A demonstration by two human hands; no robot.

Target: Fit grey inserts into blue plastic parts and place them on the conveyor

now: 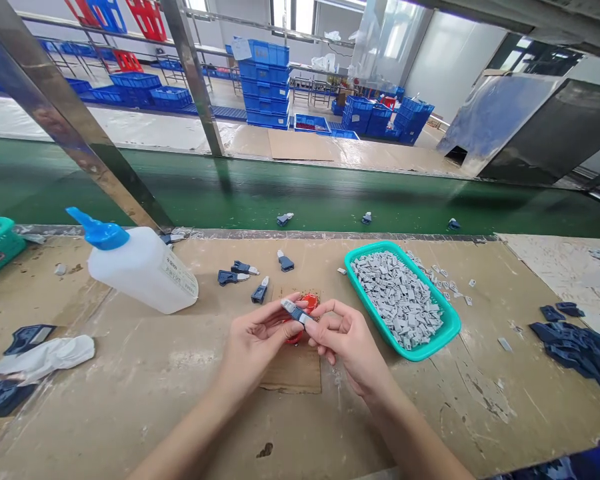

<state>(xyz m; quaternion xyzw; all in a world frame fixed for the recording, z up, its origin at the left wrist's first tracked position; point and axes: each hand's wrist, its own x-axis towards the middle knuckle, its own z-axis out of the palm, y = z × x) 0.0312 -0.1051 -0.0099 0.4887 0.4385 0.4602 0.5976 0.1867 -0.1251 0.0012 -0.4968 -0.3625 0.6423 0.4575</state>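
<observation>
Head view: my left grip [257, 335], right grip [347, 340] pinch small navy-and-grey plastic part [294, 310] from both sides, likely steadying it.

Hands: left hand [255, 340] and right hand [347, 340] meet above a cardboard piece [297, 375] mid-table, a part [296, 311] between them.
Bottle [140, 270]: left of the hands; a cloth [55, 357] lies nearer, farther left.
Loose parts [229, 277]: four, between bottle and basket.
Basket [453, 327]: right of the hands, small pieces [397, 297] inside, others strewn to its right.
Heap [577, 350]: at the table's right.
Belt [320, 187]: crosses beyond the table [180, 413], bearing three parts.
Crates [265, 87]: stacked beyond the belt.
</observation>
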